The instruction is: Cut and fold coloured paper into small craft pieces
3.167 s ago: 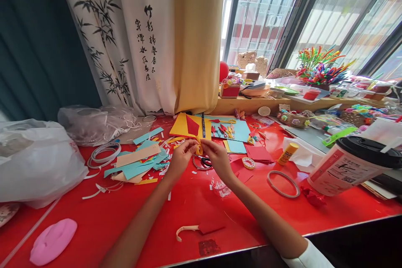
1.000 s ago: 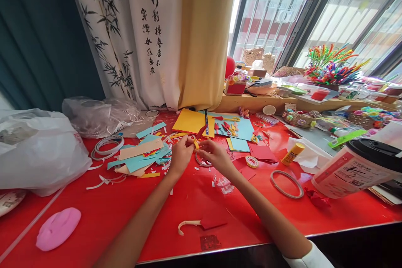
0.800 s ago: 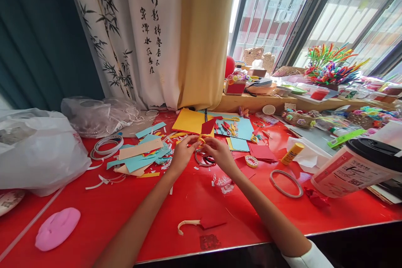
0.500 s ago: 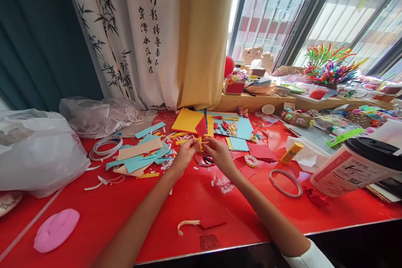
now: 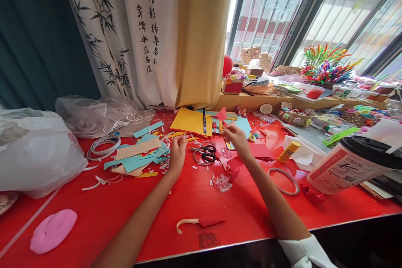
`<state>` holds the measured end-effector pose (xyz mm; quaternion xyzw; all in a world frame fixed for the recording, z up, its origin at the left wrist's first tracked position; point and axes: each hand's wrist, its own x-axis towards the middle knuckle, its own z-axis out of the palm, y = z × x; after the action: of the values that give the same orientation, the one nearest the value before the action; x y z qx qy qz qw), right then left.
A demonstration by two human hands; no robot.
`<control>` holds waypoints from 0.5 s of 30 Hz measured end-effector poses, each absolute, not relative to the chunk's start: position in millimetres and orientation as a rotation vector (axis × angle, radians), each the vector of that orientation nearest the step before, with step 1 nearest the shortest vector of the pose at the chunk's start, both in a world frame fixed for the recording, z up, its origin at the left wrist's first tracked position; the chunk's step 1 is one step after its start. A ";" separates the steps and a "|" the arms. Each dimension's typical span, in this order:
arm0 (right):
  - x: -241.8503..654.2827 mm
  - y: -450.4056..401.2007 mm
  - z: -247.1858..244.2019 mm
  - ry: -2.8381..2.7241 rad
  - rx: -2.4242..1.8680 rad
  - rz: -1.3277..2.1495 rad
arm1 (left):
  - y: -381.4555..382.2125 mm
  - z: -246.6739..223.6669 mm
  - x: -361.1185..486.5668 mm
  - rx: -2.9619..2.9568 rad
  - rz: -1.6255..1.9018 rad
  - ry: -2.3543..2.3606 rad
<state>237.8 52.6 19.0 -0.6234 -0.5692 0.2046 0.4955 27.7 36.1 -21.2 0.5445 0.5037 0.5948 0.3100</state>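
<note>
My right hand [image 5: 237, 138] pinches a small paper umbrella [image 5: 221, 114], its red folded top pointing up and its yellow stem at my fingertips. My left hand [image 5: 178, 153] is apart from it, fingers pressed together beside the paper scraps; whether anything is between them I cannot make out. Black-handled scissors [image 5: 208, 153] lie on the red table between my hands, over a roll of tape. Nearer the front edge lies another paper umbrella [image 5: 211, 221] with a red top and a cream hooked handle. Behind my hands are yellow paper sheets [image 5: 188, 122].
Blue and cream paper strips [image 5: 138, 149] pile up on the left, near tape rolls [image 5: 103, 147] and a white plastic bag [image 5: 37, 150]. A glue stick [image 5: 289, 151], a tape ring [image 5: 283, 181] and a large lidded cup [image 5: 351, 165] stand or lie to the right.
My hands have parted. The right one has moved right with the paper umbrella, while the left has shifted slightly left, uncovering the scissors.
</note>
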 end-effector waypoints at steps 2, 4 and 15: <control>276.2 70.1 24.6 -1.278 -1.627 0.351 | 38.6 -25.9 22.0 1.478 1.630 1.424; 308.8 86.9 26.5 -1.213 -1.763 0.255 | 40.1 -28.8 18.0 1.491 1.652 1.443; 354.2 140.9 -0.6 -1.333 -2.214 0.049 | 45.9 -33.7 15.2 1.561 1.592 1.504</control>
<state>354.2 140.9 -0.6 -0.8236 -0.4958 0.0184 0.2750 15.2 45.9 -33.7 0.5657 0.5449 0.5769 0.2240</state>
